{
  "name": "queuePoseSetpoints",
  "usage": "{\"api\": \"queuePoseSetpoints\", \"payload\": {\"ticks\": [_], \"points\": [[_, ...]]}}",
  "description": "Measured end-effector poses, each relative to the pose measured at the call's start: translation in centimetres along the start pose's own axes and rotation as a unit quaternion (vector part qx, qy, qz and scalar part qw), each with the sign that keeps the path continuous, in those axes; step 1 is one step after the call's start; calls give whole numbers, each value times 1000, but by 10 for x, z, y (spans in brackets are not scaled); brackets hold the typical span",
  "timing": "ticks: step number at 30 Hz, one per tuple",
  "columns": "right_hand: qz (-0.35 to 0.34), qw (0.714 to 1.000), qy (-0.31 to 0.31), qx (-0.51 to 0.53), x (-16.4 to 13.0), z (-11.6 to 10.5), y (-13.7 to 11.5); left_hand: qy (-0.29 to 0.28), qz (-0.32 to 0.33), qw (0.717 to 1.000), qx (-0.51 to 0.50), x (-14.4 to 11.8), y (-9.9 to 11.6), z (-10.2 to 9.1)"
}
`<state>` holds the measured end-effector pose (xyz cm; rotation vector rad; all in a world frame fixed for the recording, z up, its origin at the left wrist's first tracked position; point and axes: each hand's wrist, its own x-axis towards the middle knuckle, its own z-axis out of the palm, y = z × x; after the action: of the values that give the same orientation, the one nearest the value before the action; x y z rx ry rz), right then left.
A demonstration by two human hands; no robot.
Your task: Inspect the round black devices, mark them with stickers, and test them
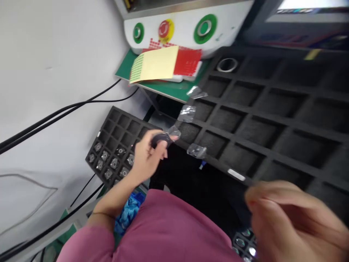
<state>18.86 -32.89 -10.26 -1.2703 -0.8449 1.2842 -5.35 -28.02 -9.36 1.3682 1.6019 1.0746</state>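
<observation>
My left hand (145,156) is closed around a dark round piece (160,138), gripped between thumb and fingers beside the left edge of the large black foam tray (231,136). Small clear plastic bags (196,151) lie along that edge, one of them right by my left fingertips. At the lower right, my right hand (297,218) is raised close to the camera, over the tray's front edge. Its thumb and fingertips are pressed together, slightly blurred, and whatever may be between them cannot be made out. In the tray's far left compartment sits a round metal ring (227,65).
A smaller foam tray (117,145) with several small metal parts stands at the left. Behind is a machine panel (185,27) with green and red buttons, and sticker sheets (155,65) on a green surface. Black cables (68,109) cross the left. Another tray (241,243) holds shiny round parts.
</observation>
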Motion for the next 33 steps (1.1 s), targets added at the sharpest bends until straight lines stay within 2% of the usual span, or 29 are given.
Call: {"api": "queuePoseSetpoints", "payload": {"ticks": [2, 4, 6, 8, 13, 18, 26, 33], "points": [[-21, 999, -25, 21, 6, 11, -4, -95, 24, 992, -76, -1, 8, 38], [-5, 996, -62, 66, 12, 18, -6, -156, 35, 980, -117, -1, 15, 65], [26, 991, -65, 113, 16, 21, -7, -199, 50, 969, -140, -2, 22, 82], [42, 988, -40, 143, 18, 22, -6, -231, 84, 957, -155, -2, 28, 91], [46, 983, -1, 178, 21, 20, -5, -256, 147, 946, -135, -7, 30, 98], [72, 978, 14, 195, 21, 23, -7, -244, 207, 941, -110, -11, 20, 99], [65, 979, 27, 190, 20, 27, -14, -233, 242, 940, -63, -10, 22, 100], [63, 979, 26, 193, 20, 27, -14, -237, 244, 939, -48, -11, 25, 101]]}}
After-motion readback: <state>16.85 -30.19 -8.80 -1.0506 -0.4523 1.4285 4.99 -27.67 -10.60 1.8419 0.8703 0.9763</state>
